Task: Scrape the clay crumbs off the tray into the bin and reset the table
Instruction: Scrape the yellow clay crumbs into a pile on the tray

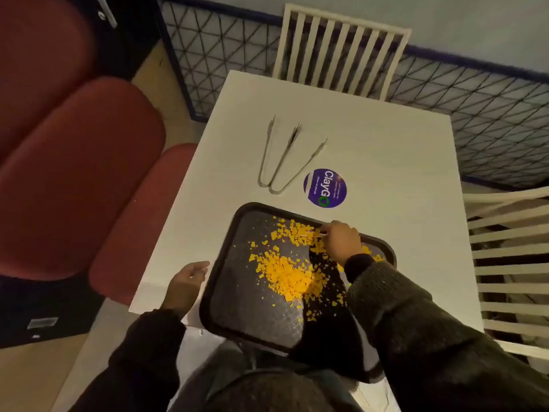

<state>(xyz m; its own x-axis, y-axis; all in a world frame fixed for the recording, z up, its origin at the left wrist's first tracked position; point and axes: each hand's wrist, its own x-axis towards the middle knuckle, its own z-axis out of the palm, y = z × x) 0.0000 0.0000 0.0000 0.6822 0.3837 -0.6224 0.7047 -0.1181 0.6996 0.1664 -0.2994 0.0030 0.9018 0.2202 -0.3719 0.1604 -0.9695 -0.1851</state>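
Note:
A dark rectangular tray (225, 281) lies at the near edge of the white table (386, 162), hanging partly over it. Yellow clay crumbs (286, 272) are piled at its middle and scattered toward its far rim. My right hand (341, 240) is at the tray's far rim, fingers closed on a thin pale scraper (310, 232) that rests among the crumbs. My left hand (185, 281) sits at the tray's left edge, fingers loosely apart, touching or nearly touching the rim. No bin is in view.
Two metal tongs (277, 162) lie on the table beyond the tray, beside a round purple ClayGo sticker (324, 188). White slatted chairs stand at the far side (341, 52) and the right (511, 272). Red cushioned seating (74, 173) runs along the left.

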